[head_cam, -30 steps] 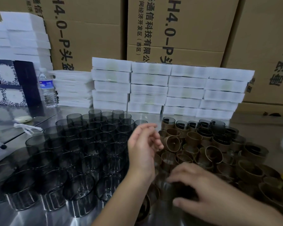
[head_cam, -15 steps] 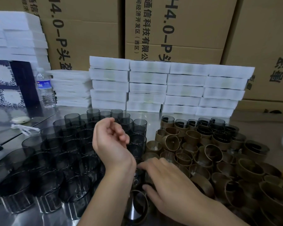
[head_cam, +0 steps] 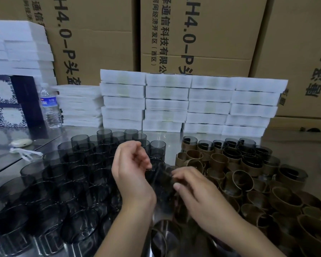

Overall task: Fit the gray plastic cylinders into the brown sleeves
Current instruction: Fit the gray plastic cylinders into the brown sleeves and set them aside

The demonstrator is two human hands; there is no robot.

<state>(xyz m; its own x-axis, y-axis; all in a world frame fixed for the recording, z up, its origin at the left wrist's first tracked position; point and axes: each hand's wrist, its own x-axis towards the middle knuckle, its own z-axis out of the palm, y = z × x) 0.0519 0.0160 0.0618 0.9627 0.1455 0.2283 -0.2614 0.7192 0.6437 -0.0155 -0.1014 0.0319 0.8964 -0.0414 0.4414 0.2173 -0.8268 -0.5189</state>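
A blurry cylinder (head_cam: 160, 179) is pinched by the right hand (head_cam: 198, 193), between both hands. The left hand (head_cam: 132, 173) is curled right beside it, grip can't be told tbh. Spare cylinders (head_cam: 78, 175) are stood left, sleeves (head_cam: 243, 180) heaped right.

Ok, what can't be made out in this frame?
Head view only:
blurred piece between left hand and right hand: motion blur hides whether cylinder sits in sleeve
left hand's grip: hidden behind its own curled fingers
nearest gray cylinders: cut by the bottom edge
carton print: cut by the top edge
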